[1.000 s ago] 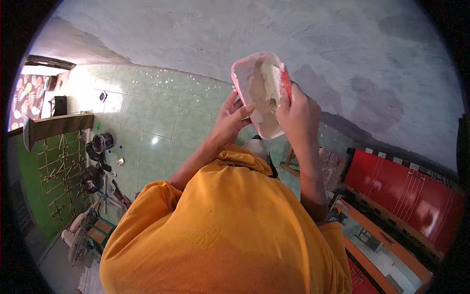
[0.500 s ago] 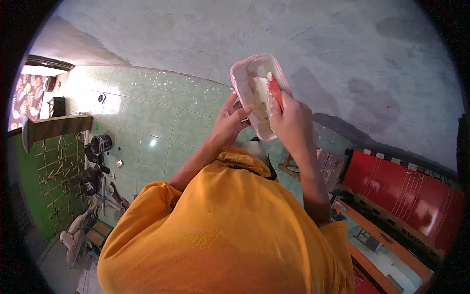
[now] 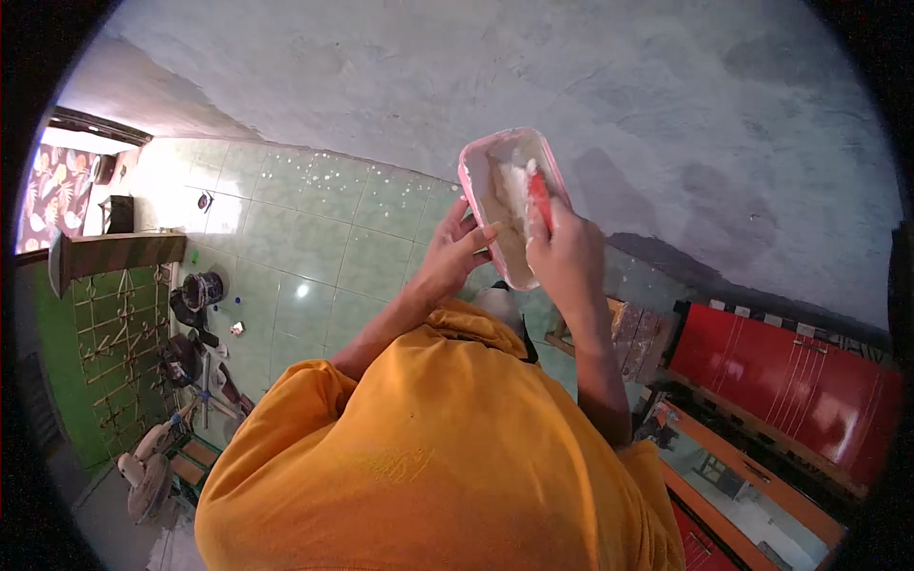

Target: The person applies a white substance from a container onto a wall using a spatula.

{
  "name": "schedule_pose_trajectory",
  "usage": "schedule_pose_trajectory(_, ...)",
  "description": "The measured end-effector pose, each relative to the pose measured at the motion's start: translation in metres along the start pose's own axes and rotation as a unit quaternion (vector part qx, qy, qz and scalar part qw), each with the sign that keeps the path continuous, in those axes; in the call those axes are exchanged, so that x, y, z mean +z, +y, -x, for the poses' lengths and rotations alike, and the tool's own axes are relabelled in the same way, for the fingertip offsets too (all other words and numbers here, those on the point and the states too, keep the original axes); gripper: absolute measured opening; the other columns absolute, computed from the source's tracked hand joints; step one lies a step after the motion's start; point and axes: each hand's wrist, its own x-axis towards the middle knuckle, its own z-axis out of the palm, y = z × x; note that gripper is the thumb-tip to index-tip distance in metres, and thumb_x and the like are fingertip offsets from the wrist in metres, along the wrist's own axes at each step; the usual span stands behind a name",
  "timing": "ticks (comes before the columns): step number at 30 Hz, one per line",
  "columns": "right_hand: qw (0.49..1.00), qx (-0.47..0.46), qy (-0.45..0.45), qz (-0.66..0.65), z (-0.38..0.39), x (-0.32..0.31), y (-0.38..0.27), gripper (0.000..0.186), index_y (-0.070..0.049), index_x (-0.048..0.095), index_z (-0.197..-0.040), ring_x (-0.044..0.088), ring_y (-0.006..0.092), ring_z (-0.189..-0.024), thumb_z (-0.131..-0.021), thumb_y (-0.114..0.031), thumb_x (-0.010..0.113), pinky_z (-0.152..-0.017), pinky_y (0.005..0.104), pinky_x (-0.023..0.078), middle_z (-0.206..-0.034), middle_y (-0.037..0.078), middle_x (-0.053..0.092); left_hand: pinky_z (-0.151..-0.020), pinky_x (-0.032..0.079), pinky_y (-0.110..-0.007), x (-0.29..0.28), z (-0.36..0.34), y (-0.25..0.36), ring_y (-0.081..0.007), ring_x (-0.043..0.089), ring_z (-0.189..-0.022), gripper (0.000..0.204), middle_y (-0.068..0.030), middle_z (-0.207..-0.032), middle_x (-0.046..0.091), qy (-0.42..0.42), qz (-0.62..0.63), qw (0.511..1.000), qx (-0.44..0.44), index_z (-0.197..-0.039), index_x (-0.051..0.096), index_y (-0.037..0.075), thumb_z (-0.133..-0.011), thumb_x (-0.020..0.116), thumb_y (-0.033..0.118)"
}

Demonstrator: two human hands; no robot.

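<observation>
The tub point(image 3: 465, 176), pink-rimmed and oblong, is held up in front of the body, where it overlaps the line between the grey wall point(image 3: 381, 86) and the tiled floor point(image 3: 314, 247). The left hand point(image 3: 452, 257) grips it near the lower end of its left edge, thumb hooked over the rim and fingers outside, which likely braces the tub against a push from the other side while leaving its open top free. Pale paste point(image 3: 505, 188) lies inside, thickest toward the upper right corner.

The right hand point(image 3: 568, 252) is closed around the red tool point(image 3: 540, 198), reaching over the tub's right edge. The tool's tip points toward the upper edge, probably because most of the paste sits there. Its working end is small and smeared, so I cannot tell whether it is a blade.

White spots dot the floor along its wall edge; a bucket point(image 3: 202, 290) stands toward its left edge.
</observation>
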Motion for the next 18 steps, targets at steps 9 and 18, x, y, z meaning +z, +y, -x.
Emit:
schedule_pose_trajectory(9, 0.999, 0.029, 0.021, -0.021, 0.004, -0.004, 0.01, 0.017, -0.001, 0.062, -0.096, 0.063, 0.0465, -0.076, -0.09, -0.017, 0.059, -0.065, 0.0524, 0.049, -0.081, 0.026, 0.065, -0.098, 0.049, -0.042, -0.004, -0.002, -0.003, -0.0234, 0.054, -0.121, 0.077, -0.0105, -0.136, 0.053, -0.008, 0.012, 1.0, -0.005, -0.152, 0.027, 0.012, -0.088, 0.069, 0.019)
schedule_pose_trajectory(18, 0.999, 0.034, 0.019, -0.01, -0.006, -0.008, 0.016, 0.02, 0.0, 0.06, -0.086, 0.061, 0.0485, -0.075, -0.089, -0.02, 0.062, -0.062, 0.0531, 0.047, -0.078, 0.027, 0.063, -0.096, 0.05, -0.041, 0.006, -0.004, 0.001, -0.0242, 0.055, -0.12, 0.077, -0.0111, -0.134, 0.053, -0.004, 0.021, 1.0, -0.007, -0.151, 0.029, 0.011, -0.087, 0.07, 0.018)
